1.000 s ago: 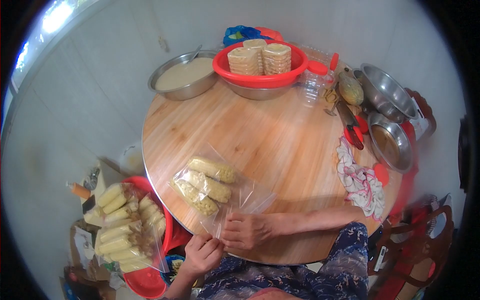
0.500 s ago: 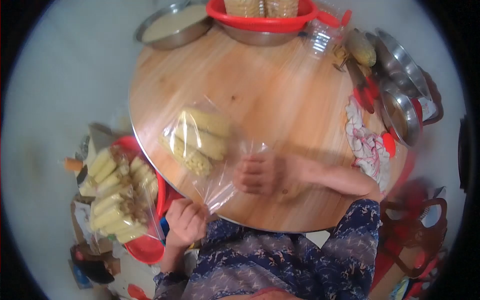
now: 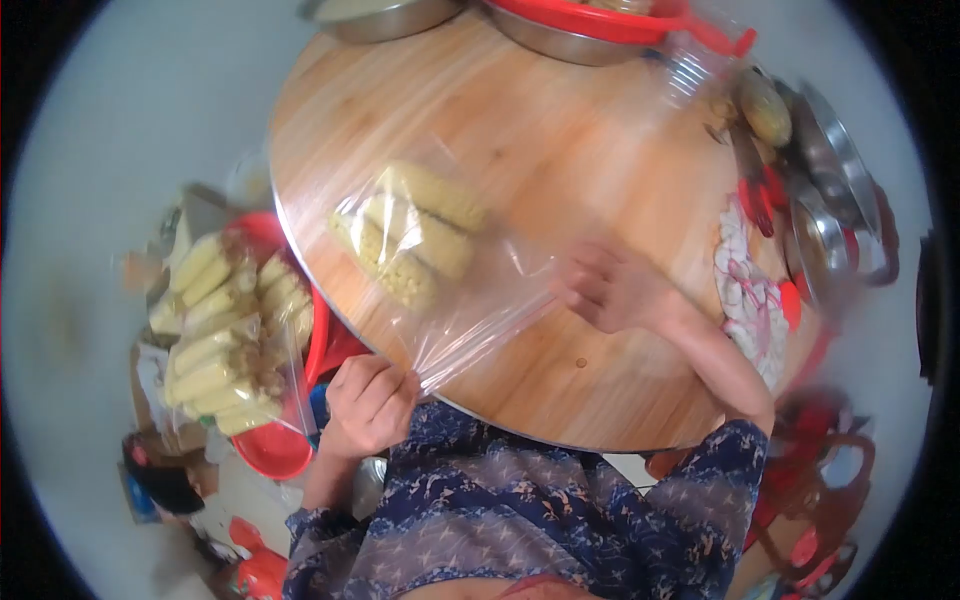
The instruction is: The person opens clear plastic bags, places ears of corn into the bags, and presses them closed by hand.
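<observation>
A clear plastic bag [image 3: 470,320] lies on the round wooden table with three yellow corn cobs [image 3: 435,195] inside it, side by side. My left hand [image 3: 372,402] is closed on the near corner of the bag's mouth, just off the table's front edge. At the opposite corner, my right hand [image 3: 610,287] has its fingers curled in on the plastic and is slightly blurred. Between both hands the mouth edge runs as a taut, creased line. The cobs rest left of my right hand, farther from me than my left.
Left of the table, bagged corn cobs [image 3: 215,370] are piled over a red basin [image 3: 320,340]. Along the right edge are a crumpled cloth [image 3: 750,300], red-handled scissors [image 3: 757,195] and metal bowls [image 3: 830,150]. At the back stand a red basin [image 3: 580,25] and a clear plastic jar [image 3: 692,70].
My right hand has moved right and away from me, drawing the bag's mouth out into a longer straight line. My left hand keeps its hold at the near corner. The whole view has shifted slightly.
</observation>
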### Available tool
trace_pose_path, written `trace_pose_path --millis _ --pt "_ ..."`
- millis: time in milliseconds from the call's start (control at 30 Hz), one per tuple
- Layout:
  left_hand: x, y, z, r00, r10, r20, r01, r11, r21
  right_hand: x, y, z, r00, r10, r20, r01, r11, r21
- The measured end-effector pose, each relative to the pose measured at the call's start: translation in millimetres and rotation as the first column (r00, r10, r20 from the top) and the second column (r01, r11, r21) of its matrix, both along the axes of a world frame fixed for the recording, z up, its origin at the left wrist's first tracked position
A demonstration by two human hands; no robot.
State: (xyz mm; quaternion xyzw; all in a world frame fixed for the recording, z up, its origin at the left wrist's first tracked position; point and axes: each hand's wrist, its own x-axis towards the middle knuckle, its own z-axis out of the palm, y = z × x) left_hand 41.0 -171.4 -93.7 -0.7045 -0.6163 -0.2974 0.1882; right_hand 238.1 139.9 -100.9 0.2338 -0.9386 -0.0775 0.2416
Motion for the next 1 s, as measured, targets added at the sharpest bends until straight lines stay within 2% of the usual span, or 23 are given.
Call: trace_pose_path --millis 100,133,200,233,300,433,500,533,600,667,733,867,900,967,1000 --pt "-2 -4 0 0.999 -0.045 0.030 0.046 0.999 -0.018 -1 7 -14 0.996 -0.052 -0.070 0.047 0.996 -0.075" --pt "-3 -6 -1 0.999 0.033 0.031 -0.032 0.999 -0.020 0 8 -14 0.994 -0.063 -0.094 0.056 0.996 -0.069" --pt "-2 -7 -1 0.999 -0.042 0.019 0.043 0.998 -0.045 -3 8 -12 0.992 -0.072 -0.103 0.065 0.995 -0.073" --pt "-2 -9 -1 1.000 0.002 0.019 -0.001 0.999 -0.040 -5 6 -10 0.994 -0.027 -0.102 0.021 0.998 -0.067" --pt "-3 -9 -2 0.999 -0.038 0.020 0.040 0.997 -0.071 -3 4 -6 0.990 -0.136 -0.029 0.131 0.983 -0.132" --pt "-2 -9 -16 0.999 0.021 0.037 -0.018 0.998 -0.059 -8 5 -1 0.993 -0.119 -0.024 0.111 0.970 -0.217" --pt "-4 -1 -27 0.982 0.098 0.163 -0.101 0.995 0.011 -12 0 12 0.981 -0.165 -0.102 0.141 0.968 -0.207" --pt "-5 5 -25 0.982 0.087 0.166 -0.091 0.996 0.018 -16 -6 21 0.980 -0.174 -0.101 0.151 0.968 -0.199" --pt "-8 19 -21 0.947 0.301 0.114 -0.308 0.950 0.043 -33 -23 41 0.973 -0.204 -0.106 0.158 0.930 -0.333" --pt "-15 34 -33 0.950 0.306 0.065 -0.310 0.949 0.055 -49 -30 59 0.967 -0.213 -0.139 0.164 0.941 -0.297" --pt "-19 54 -31 0.909 0.407 0.092 -0.417 0.898 0.139 -76 -39 84 0.970 -0.149 -0.189 0.079 0.939 -0.333" --pt "-45 65 -6 0.942 0.330 0.057 -0.335 0.934 0.126 -117 -46 119 0.934 -0.146 -0.325 0.025 0.937 -0.348" --pt "-50 67 6 0.893 0.279 0.353 -0.333 0.938 0.101 -123 -43 125 0.918 -0.138 -0.373 -0.005 0.934 -0.356" --pt "-78 70 16 0.799 0.190 0.571 -0.350 0.918 0.184 -136 -37 138 0.909 -0.134 -0.395 -0.030 0.924 -0.382" --pt "-90 75 27 0.800 0.195 0.568 -0.361 0.912 0.195 -141 -38 143 0.906 -0.118 -0.407 -0.064 0.911 -0.407"
